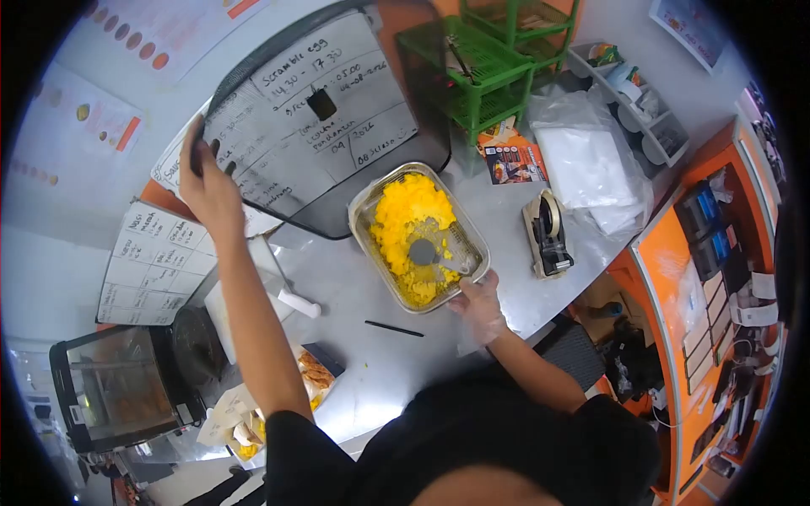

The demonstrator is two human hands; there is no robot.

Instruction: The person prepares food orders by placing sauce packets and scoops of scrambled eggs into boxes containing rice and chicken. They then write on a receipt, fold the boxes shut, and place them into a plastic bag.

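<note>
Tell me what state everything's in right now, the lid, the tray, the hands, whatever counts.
Left hand: gripping the tinted lid's edge
Right hand: clear-gloved, at the tray's near corner
Tinted lid: off the tray, tilted up
Metal tray: uncovered, partly filled
Yellow food: loose, crumbly
Black pen: lying flat
Tape dispenser: loaded
Plastic bags: lying in a pile
Whiteboard: written on

black short-sleeved shirt, clear plastic glove
</note>
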